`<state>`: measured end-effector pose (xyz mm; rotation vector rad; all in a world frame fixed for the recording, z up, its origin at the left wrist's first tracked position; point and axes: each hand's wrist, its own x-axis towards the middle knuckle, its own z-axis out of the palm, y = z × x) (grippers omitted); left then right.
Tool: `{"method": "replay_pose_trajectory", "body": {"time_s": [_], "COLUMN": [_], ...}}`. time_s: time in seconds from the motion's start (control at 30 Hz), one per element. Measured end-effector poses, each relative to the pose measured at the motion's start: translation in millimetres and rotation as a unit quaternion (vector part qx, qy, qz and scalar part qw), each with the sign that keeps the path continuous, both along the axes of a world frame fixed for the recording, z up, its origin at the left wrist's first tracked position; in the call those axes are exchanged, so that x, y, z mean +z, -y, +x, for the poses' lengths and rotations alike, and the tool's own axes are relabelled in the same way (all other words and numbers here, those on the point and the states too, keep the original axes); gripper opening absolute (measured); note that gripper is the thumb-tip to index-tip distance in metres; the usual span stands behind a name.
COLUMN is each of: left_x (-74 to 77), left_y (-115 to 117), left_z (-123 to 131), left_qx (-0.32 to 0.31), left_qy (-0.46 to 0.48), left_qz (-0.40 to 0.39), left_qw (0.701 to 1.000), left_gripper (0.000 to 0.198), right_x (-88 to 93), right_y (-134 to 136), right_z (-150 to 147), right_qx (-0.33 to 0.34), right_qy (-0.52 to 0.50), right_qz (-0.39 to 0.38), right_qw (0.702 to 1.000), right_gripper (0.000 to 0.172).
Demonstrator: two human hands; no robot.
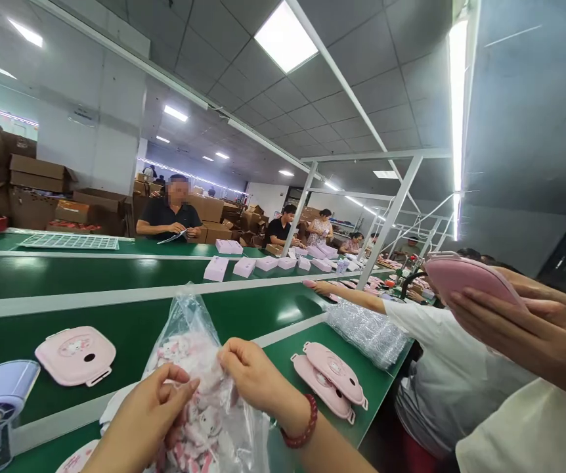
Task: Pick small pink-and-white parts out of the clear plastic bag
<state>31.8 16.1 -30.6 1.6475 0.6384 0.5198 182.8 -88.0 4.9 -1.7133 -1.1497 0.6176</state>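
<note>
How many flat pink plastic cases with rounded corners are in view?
4. One flat pink plastic case lies on the green belt at left, two overlapping at right, one in a co-worker's hands. The bag may hide more.

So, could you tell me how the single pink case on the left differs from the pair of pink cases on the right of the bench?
The single pink case lies alone and flat on the green bench, to the left of the hands; the pair of pink cases overlap each other, to their right. The single one looks squarish from here, with a dark round hole showing; the pair look more oval. All are pale pink, with a printed cartoon picture.
</note>
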Motion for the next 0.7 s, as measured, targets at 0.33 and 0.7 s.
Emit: {"method": "replay_pose_trajectory", "body": {"time_s": [0.33,0.7], "left_x": [-10.9,-15.0], "left_y": [-11.0,5.9], "left_z": [7.5,4.5], "left_qx": [-0.01,0.033], "left_qy": [-0.092,-0.116], "left_qz": [0.064,0.212], "left_qw": [0.994,0.97], "left_gripper": [0.058,0.074], "right_x": [9.9,5.0], "right_y": [-8.7,-8.7], "right_z": [4.1,-9.6], "right_qx": [0.012,-0.005], "right_qy": [0.046,0.294], "right_qz": [-0.101,-0.145], "right_qw": [0.994,0.945], "right_gripper": [0.021,0.012]}}
